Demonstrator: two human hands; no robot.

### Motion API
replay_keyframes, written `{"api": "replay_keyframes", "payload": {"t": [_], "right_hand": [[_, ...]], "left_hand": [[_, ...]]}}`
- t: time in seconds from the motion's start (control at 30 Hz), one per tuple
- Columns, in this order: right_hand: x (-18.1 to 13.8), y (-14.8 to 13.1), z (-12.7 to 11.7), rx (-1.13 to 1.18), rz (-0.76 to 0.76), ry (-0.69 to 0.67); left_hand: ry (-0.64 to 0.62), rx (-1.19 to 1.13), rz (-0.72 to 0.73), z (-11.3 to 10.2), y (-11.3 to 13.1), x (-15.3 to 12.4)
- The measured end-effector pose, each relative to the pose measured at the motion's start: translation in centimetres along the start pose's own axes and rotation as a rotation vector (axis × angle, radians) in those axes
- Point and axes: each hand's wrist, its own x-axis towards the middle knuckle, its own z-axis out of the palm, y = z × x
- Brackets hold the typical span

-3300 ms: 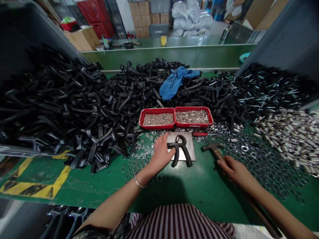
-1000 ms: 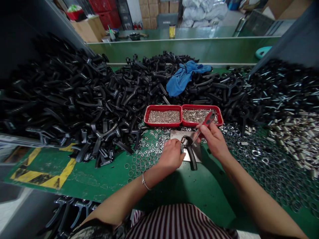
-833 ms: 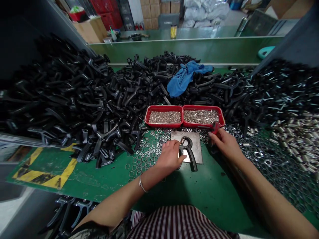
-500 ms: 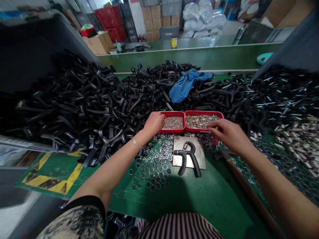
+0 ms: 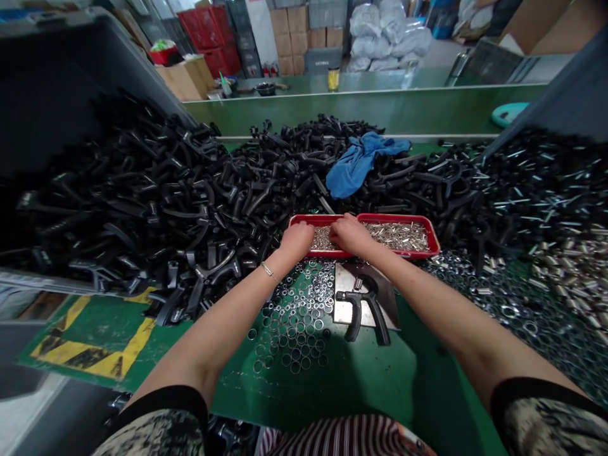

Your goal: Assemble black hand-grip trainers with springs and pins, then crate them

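Observation:
Both my hands reach into the left red tray [image 5: 300,220], which holds small silver metal parts. My left hand [image 5: 295,240] is at the tray's near left side with its fingers curled down into the parts. My right hand [image 5: 350,233] is beside it, fingers bent into the same tray; what they pinch is hidden. A black hand gripper with a spring [image 5: 365,305] lies alone on a small metal plate [image 5: 342,309] on the green table, nearer to me than the trays. The right red tray [image 5: 430,231] holds silver pins.
A big heap of black plastic handles [image 5: 156,196] fills the left and back. A blue cloth [image 5: 356,164] lies on it. Loose metal rings [image 5: 294,316] are scattered left of the plate. Silver sleeves and pins [image 5: 565,266] are piled at the right.
My right hand put down a red-handled tool and moved left from the right tray into the left tray. My left hand left the hand gripper and went to the left tray.

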Motion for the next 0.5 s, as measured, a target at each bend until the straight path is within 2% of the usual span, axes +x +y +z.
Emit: {"api": "replay_keyframes", "payload": {"t": [0.13, 0.27, 0.37, 0.43, 0.5], "right_hand": [[0.0, 0.0, 0.1, 0.107, 0.015, 0.068], [-1.7, 0.0, -1.4, 0.245, 0.035, 0.145], [-6.3, 0.1, -2.7, 0.495, 0.153, 0.214], [-10.5, 0.2, -2.8, 0.712, 0.26, 0.175], [-14.5, 0.1, -2.2, 0.782, 0.317, 0.11]], "left_hand": [[-0.019, 0.003, 0.015, 0.1, 0.1, 0.4], [0.008, 0.006, 0.006, 0.2, 0.1, 0.0], [0.023, 0.003, 0.009, 0.3, 0.0, -0.1], [0.013, -0.002, 0.016, 0.4, 0.0, 0.1], [-0.002, -0.007, 0.013, 0.5, 0.2, 0.3]]}}
